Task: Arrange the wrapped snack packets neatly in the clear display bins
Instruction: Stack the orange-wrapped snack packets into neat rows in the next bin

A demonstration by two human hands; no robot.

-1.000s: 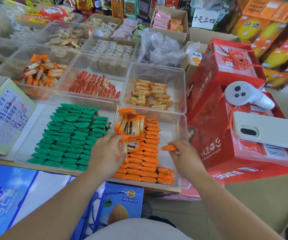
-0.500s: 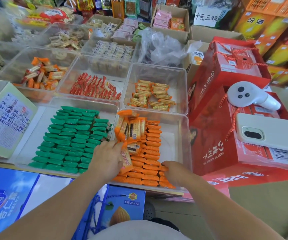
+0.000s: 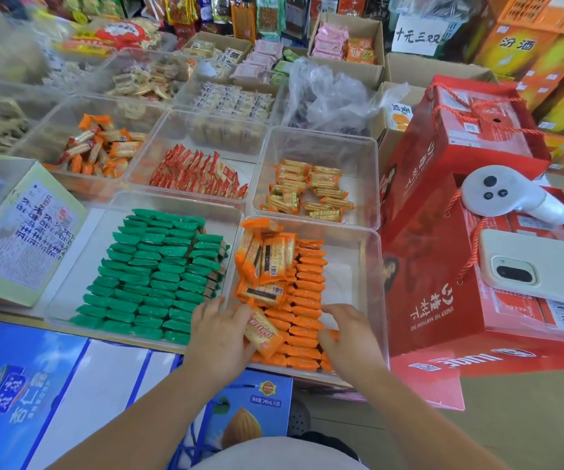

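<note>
The left hand (image 3: 217,337) held one orange packet (image 3: 263,334) with its fingers closed on it, low in the bin (image 3: 368,266). The right hand (image 3: 350,337) lay flat, fingers spread, on the neat orange rows (image 3: 307,300). More loose packets (image 3: 267,259) sat piled behind. Green packets (image 3: 158,276) filled the next bin.

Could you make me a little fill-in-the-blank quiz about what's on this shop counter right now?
1. The bin left of the orange packets holds neat rows of ____ packets.
2. The left hand touches a loose packet coloured ____.
3. The white phone lies on a ____ gift box.
4. Both hands, the right hand included, are at the ____ edge of the bin.

Missing words: green; orange; red; near
</note>
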